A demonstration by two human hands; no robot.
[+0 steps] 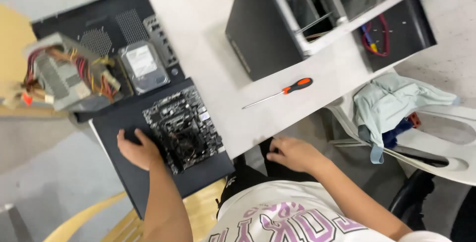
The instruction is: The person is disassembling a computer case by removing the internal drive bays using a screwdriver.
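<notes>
Beside the circuit board [184,128] the left hand [136,150] lay flat on the black panel [124,172]; the right hand [292,153] rested empty below the tabletop [208,33] edge — the overhanging panel could tip.

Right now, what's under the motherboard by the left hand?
The motherboard lies on a flat black panel, which the left hand rests on beside it. Whatever is between board and panel is covered.
</notes>
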